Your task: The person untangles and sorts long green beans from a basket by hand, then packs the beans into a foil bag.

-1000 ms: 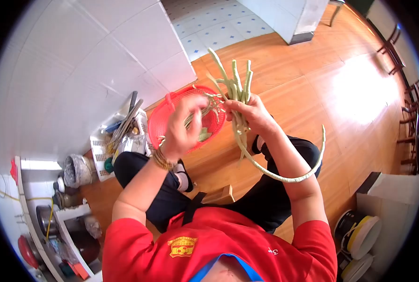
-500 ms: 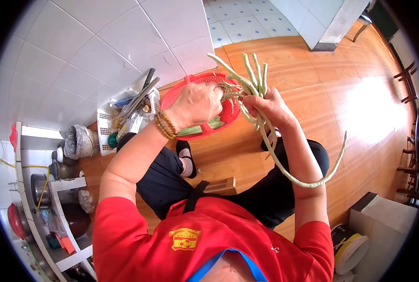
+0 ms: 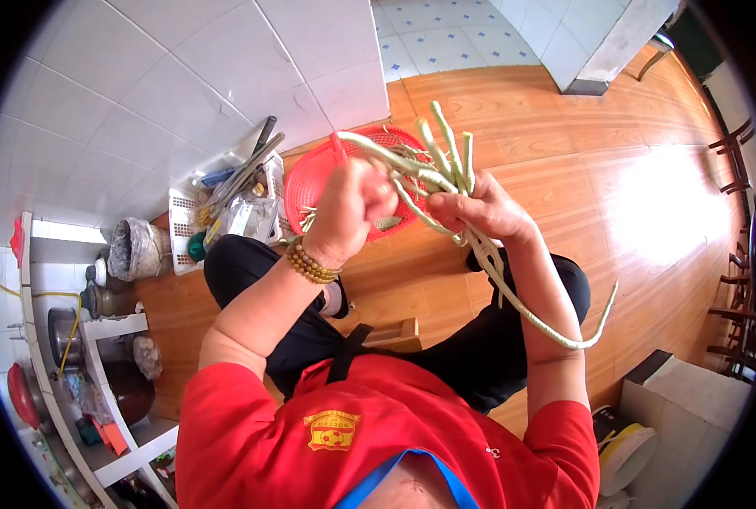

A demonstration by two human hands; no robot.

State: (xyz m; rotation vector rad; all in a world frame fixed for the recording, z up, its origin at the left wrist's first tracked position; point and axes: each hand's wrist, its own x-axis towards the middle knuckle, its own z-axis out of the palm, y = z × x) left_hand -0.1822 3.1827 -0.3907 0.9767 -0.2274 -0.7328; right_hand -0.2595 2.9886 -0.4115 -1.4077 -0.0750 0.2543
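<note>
A bunch of pale green long beans is in my right hand, the thumb pressed over the stalks. One long bean curves down from that hand across my right forearm. My left hand, with a beaded bracelet at the wrist, is beside the bunch with its fingers curled in. It is slightly blurred, and what its fingertips hold, if anything, is hidden. Beneath both hands stands a red plastic basket with thin bean scraps inside; my left hand covers part of it.
A white crate with tools and bags stands against the tiled wall, left of the basket. Further left are a plastic-lined bin and a shelf unit. A wooden stool shows between my legs. Chairs line the right side.
My left hand has drawn back toward me and turned, its fingers curled. The bean bunch has shifted slightly, with one bean now reaching further left. My right hand keeps its hold.
</note>
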